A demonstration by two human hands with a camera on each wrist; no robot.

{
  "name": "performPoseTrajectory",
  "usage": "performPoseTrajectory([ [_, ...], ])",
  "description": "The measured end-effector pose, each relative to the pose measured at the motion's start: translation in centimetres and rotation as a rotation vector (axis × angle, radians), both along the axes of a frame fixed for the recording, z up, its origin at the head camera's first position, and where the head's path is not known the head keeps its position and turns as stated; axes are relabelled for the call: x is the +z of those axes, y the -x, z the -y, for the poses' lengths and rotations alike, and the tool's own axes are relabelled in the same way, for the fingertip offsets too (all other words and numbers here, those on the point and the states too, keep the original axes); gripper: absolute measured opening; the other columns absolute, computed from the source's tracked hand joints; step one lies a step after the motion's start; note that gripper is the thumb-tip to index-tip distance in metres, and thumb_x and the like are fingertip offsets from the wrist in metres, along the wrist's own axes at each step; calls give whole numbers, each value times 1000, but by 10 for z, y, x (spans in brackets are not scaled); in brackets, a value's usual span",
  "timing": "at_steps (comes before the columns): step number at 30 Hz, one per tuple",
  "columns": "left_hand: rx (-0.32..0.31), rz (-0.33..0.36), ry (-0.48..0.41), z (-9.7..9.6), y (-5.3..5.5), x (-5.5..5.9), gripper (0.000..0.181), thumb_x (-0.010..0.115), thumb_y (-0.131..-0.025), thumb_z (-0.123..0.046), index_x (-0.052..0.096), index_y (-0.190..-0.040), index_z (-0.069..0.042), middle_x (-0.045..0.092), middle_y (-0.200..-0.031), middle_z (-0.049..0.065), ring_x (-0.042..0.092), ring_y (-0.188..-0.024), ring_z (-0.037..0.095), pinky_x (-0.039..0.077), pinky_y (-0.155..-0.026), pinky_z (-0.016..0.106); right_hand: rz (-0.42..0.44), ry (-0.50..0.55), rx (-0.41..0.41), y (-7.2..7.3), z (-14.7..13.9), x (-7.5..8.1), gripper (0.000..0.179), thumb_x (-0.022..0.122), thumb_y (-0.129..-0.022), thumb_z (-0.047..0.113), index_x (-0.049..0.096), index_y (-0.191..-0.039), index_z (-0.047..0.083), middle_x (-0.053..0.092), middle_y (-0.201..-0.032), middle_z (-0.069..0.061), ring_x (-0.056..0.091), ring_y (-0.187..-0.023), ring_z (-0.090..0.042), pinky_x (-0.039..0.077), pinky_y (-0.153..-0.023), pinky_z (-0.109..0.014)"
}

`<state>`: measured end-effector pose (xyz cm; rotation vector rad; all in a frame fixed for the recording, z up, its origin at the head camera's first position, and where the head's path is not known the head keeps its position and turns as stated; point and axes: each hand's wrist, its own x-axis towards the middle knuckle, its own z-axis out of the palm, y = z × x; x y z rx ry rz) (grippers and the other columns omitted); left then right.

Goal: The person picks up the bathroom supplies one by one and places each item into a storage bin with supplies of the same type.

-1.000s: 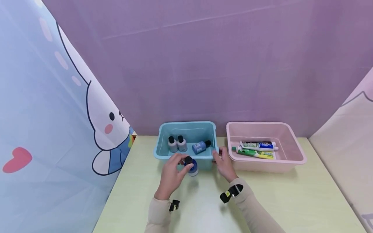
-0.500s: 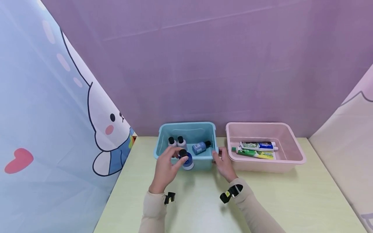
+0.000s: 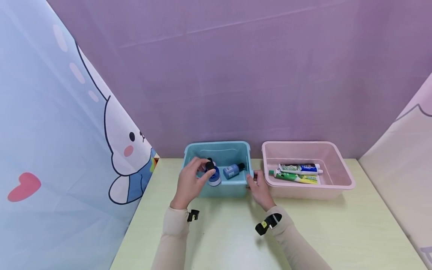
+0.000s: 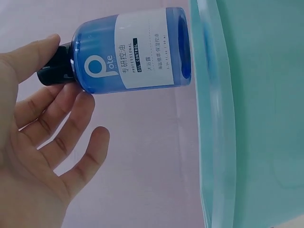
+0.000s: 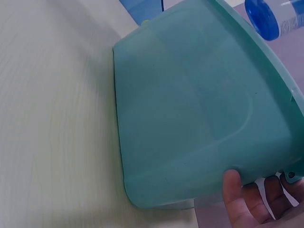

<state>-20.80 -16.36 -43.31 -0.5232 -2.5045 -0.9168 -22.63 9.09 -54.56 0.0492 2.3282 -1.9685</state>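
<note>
My left hand [image 3: 189, 184] pinches a small blue shower gel bottle [image 4: 142, 52] by its black cap. Upright, the bottle is close above the front rim of a teal bin [image 3: 224, 192]; its base is right by the rim in the left wrist view. My right hand [image 3: 260, 193] grips the bin's front right corner, thumb on the front wall and fingers round the side. Inside the bin a lighter blue bottle [image 3: 231, 171] with a black cap lies on its side. Another black cap [image 3: 210, 159] peeks out behind my left hand, which hides the bin's left part.
To the right, close to the teal bin, stands a pink bin [image 3: 308, 143] holding a white and blue toothpaste tube [image 3: 298, 168] and a green and yellow toothpaste tube [image 3: 297, 177]. Both bins sit on a pale table [image 3: 233, 232] against a purple cloth backdrop [image 3: 229, 82].
My left hand has moved left and away from me with the shower gel bottle, from in front of the teal bin to over its front rim. My right hand has stayed at the corner.
</note>
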Motion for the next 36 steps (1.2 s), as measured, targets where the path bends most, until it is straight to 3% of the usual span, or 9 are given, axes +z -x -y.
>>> performPoseTrajectory([
  [11,50,119,91,4,23,5,37,76,-93,-35,69,-120,-10,65,-97,5,64,-86,18,55,-75,35,-7,-8,5,0,-1,-2,42,45,-110,32,37,-138,3,46,-139,-20,49,-130,-36,56,-100,-45],
  [18,75,191,136,8,35,11,41,73,-95,-40,67,-124,-11,68,-108,5,67,-91,21,58,-79,41,-26,0,2,0,-1,-2,40,45,-110,29,38,-137,2,46,-137,-20,50,-128,-36,55,-100,-48],
  [36,70,279,351,13,61,12,32,72,-96,-37,69,-114,-11,72,-109,6,68,-90,23,58,-80,45,-31,-10,7,0,-1,-1,42,46,-110,31,37,-138,2,46,-138,-20,50,-128,-35,56,-99,-45],
])
